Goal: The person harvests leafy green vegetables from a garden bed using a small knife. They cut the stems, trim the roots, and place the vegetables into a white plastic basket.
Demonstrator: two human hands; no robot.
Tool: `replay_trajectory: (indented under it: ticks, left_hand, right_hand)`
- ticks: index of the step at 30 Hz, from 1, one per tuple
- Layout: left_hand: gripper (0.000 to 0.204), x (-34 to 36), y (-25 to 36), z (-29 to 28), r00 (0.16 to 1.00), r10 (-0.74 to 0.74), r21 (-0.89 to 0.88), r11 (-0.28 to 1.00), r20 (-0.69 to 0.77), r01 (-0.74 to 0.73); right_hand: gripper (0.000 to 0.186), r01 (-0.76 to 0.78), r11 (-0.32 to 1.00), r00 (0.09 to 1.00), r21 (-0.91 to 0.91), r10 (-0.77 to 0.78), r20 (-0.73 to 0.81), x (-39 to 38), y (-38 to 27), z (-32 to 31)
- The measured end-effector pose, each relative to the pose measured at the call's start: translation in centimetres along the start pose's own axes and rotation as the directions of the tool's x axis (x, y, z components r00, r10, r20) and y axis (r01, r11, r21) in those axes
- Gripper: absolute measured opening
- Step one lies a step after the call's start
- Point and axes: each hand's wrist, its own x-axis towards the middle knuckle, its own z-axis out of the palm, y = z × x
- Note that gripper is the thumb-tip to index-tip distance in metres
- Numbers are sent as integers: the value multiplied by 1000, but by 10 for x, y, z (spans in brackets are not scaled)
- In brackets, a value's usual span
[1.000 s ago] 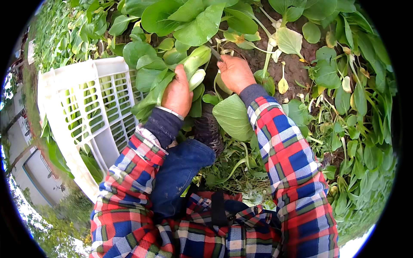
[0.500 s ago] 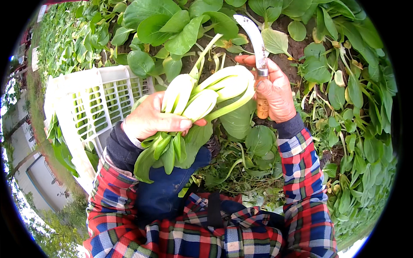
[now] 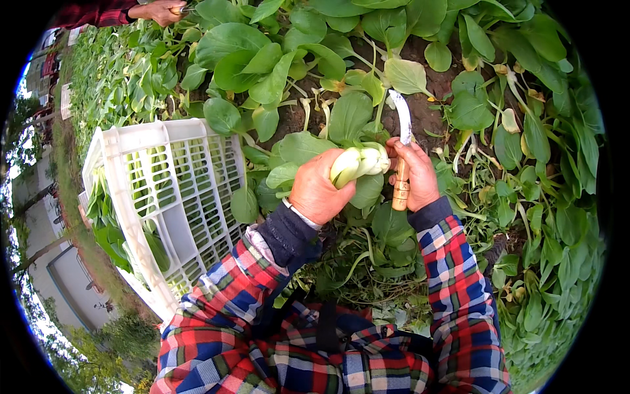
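Note:
My left hand (image 3: 320, 188) is closed around a bok choy (image 3: 359, 163), its pale base pointing right and its green leaves spreading behind and beyond my fingers. Gripped in my right hand (image 3: 420, 176) is a curved knife (image 3: 401, 186), its light wooden handle in my palm and its pale blade standing up, tip bent to the left. The fingers of my right hand are beside the bok choy's base; whether they touch it I cannot tell.
A white slatted plastic crate (image 3: 172, 131) with greens inside stands to my left. Bok choy plants (image 3: 252, 56) grow ahead and to the right, with cut stumps and yellowed leaves on the soil. At the upper left another person's hand (image 3: 159, 12) holds a wooden-handled tool.
My left hand has moved right, turning the bok choy so its base faces my right hand. The knife has come slightly lower. Another person's hand has entered at the upper left.

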Motion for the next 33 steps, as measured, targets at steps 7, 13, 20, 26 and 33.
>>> replay_trajectory:
  ticks: [7, 13, 20, 26, 33]
  left_hand:
    - [51, 38, -26, 17, 948, 308, 100, 949, -84, -300]
    - [50, 50, -16, -17, 936, 352, 271, 901, -4, -338]
    - [54, 97, -12, -77, 974, 125, 872, 435, 191, -226]
    - [85, 127, -24, -99, 985, -171, 862, 500, 11, 77]
    - [67, 92, -65, -92, 987, -112, 847, 508, -116, 158]
  right_hand:
    - [25, 18, 998, 1000, -55, -18, 6, 4, 0, 3]
    - [25, 184, 927, 980, -327, -199, -12, 7, -19, 26]
    - [23, 432, 422, 873, -797, -417, 253, 61, -12, 65]
    - [24, 375, 291, 831, -880, -527, 180, 109, 1, 95]
    - [23, 387, 311, 856, -868, -470, 214, 113, 8, 93]
